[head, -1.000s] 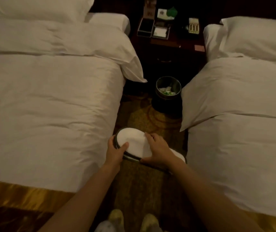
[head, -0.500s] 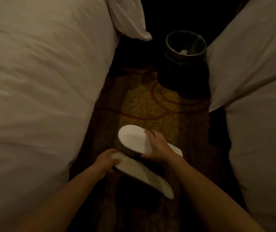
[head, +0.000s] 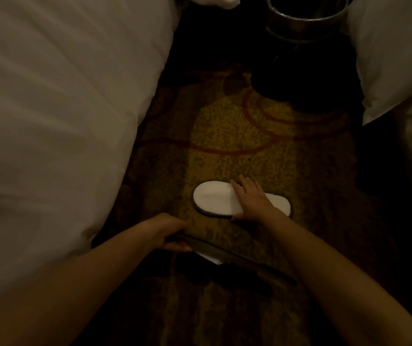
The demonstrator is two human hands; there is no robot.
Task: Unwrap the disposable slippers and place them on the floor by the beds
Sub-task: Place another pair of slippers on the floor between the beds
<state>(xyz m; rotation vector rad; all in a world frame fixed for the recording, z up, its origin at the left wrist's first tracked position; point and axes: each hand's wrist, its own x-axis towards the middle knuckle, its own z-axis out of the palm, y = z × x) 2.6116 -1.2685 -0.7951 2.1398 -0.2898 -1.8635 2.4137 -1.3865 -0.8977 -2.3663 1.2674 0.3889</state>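
A white disposable slipper (head: pixel 213 198) with a dark rim lies flat on the patterned carpet between the two beds. My right hand (head: pixel 251 199) rests across its middle, fingers spread over it and thumb against its near edge. A second slipper (head: pixel 227 254) is held edge-on just above the carpet nearer to me, seen as a dark thin strip with a bit of white below. My left hand (head: pixel 172 233) grips its left end. Both slippers are bare, with no wrapper on them.
A white-covered bed (head: pixel 57 121) fills the left side and another bed (head: pixel 399 58) the right. A dark metal waste bin (head: pixel 304 28) stands on the carpet (head: pixel 237 136) at the far end of the aisle.
The two slippers were stacked in my hands, then pulled apart. One has gone down flat on the carpet under my right hand; my left hand has drawn the other toward me.
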